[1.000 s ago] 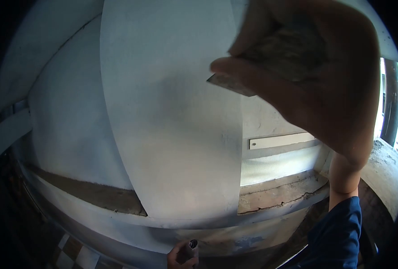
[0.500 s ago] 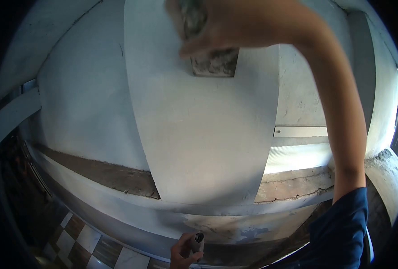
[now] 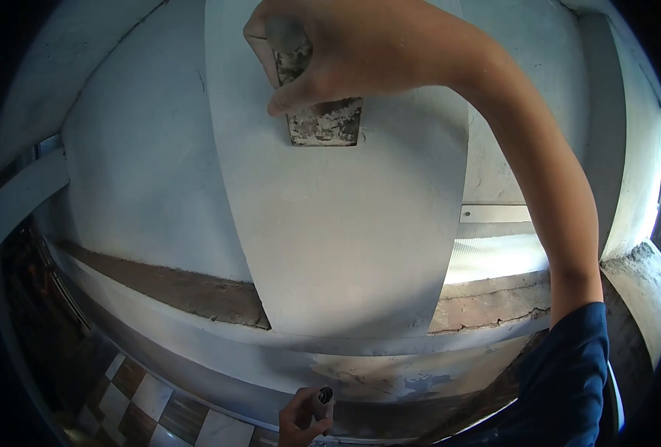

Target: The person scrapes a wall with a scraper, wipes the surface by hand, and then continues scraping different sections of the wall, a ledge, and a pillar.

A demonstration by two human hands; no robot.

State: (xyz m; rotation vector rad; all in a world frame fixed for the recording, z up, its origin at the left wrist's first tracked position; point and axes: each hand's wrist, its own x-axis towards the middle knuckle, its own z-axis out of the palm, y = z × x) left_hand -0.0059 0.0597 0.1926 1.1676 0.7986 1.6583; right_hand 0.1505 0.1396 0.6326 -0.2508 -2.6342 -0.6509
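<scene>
My right hand reaches up from the right and is closed around a putty knife. Its wide blade, crusted with pale and dark filler, lies against the upper part of a white wall column. My fingers and palm cover much of the tool. Low in the view, my left hand is wrapped around a short grey cylindrical object. The end facing me is round and dark; the rest is hidden, so its kind cannot be made out.
Brown, rough ledges flank the column, one on the left and a cracked one on the right. A white strip crosses the right recess. Peeling paint marks the low wall. Checkered floor tiles show at lower left.
My right hand and the putty knife have moved left and slightly down over the column. My left hand, still holding the cylindrical object, has shifted slightly left.
</scene>
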